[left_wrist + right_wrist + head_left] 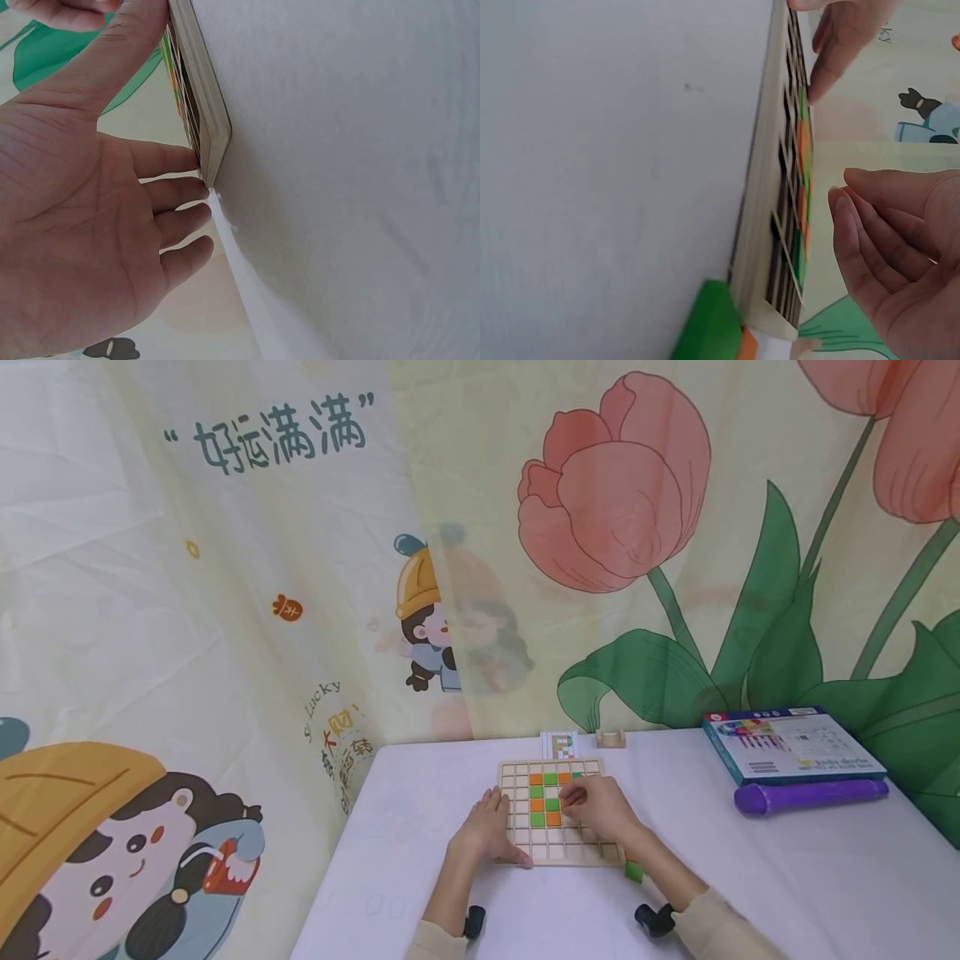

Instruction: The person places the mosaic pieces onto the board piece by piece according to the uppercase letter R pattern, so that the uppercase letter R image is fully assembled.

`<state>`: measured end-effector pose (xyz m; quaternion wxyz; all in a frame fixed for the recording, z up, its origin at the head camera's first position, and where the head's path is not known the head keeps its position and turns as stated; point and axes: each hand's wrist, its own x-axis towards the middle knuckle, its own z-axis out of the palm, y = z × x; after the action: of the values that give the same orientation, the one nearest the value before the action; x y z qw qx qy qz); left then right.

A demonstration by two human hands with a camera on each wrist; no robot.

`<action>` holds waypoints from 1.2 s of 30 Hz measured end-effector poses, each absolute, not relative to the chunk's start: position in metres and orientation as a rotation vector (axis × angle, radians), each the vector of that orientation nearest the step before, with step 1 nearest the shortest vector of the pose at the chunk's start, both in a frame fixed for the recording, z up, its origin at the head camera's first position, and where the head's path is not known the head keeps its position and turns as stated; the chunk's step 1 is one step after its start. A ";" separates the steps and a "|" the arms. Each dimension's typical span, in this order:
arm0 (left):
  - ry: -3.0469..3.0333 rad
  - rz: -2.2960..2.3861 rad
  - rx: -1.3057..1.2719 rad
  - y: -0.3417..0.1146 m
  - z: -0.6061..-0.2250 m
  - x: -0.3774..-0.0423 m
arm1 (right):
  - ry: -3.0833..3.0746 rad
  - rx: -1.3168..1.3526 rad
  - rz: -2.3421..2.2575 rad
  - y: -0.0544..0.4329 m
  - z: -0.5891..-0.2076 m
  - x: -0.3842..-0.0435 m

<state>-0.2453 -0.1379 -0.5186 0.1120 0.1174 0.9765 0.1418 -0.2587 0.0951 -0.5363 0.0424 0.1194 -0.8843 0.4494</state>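
Note:
A square wooden grid board (517,852) lies on the white table, with orange and green tiles (552,805) in several of its middle cells. My left hand (486,828) rests along the board's left side, fingers straight and thumb on the near edge. In the left wrist view its fingertips (191,160) touch the board's corner. My right hand (600,806) is over the right half of the board, thumb and fingers brought together beside the tiles. The right wrist view shows these fingertips (844,187) a little above the grid; I cannot tell whether they pinch a tile.
Loose green (633,868) and orange pieces lie at the board's near right corner. Behind the board are a patterned card (559,745) and a small wooden holder (611,740). A flat box (787,747) and a purple tube (810,796) lie at the back right, before a printed curtain.

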 end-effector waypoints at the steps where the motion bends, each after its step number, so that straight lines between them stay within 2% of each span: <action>1: 2.867 0.419 0.343 -0.138 -0.518 -0.245 | -2.699 0.357 1.378 0.097 -0.535 -0.258; 19: 2.871 0.422 0.361 -0.141 -0.518 -0.244 | -2.788 0.277 1.289 0.143 -0.511 -0.235; 36: 2.880 0.415 0.384 -0.138 -0.517 -0.244 | -2.980 0.179 1.236 0.190 -0.530 -0.217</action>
<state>-0.2435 -0.1384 -0.5166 0.1029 0.1303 0.9761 0.1406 -0.2170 0.1903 -0.5301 -0.0445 0.0554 -0.9214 0.3821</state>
